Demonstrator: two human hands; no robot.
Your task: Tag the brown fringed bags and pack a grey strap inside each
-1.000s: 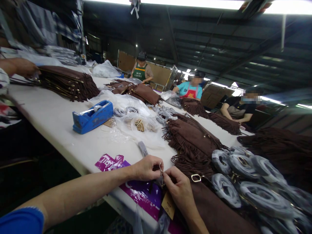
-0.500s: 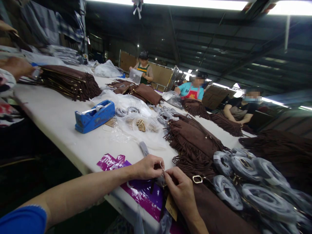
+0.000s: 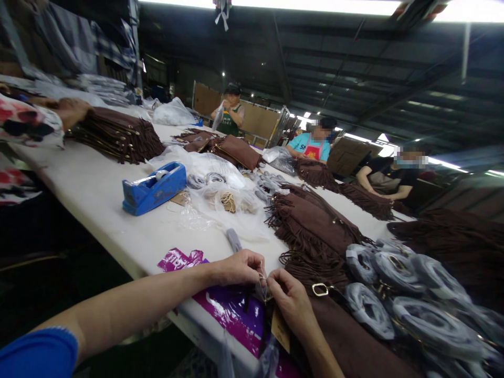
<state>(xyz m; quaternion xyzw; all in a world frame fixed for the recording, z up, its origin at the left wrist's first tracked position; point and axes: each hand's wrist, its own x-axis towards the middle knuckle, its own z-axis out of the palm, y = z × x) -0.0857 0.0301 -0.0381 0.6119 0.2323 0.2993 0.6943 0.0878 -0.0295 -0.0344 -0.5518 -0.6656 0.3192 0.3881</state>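
The room is dim under a high ribbed roof, with bright strip lights overhead. Across it runs a long pale table, its bare top smooth-looking; three co-workers are beyond its far edge, and another's hand reaches over the left end to a stack of brown bags.

Along the right part lie fringed bags. The nearest brown bag, by the near edge, looks soft and floppy, so its body probably gives a surer grip than any fringe. Plastic-wrapped coils crowd beside it. A glossy purple sheet, likely slippery, lies at the near edge under the hands; a blue tape dispenser stands farther left.

Just above the sheet, the left hand pinches a pale string between thumb and forefinger. The right hand is pinched narrow right beside it, seemingly on the same string. Below the right hand hangs a brown tag, probably light, stiffish card best taken by its edges. The string looks thin, limp and nearly weightless: fingertips near its ends should suit it.
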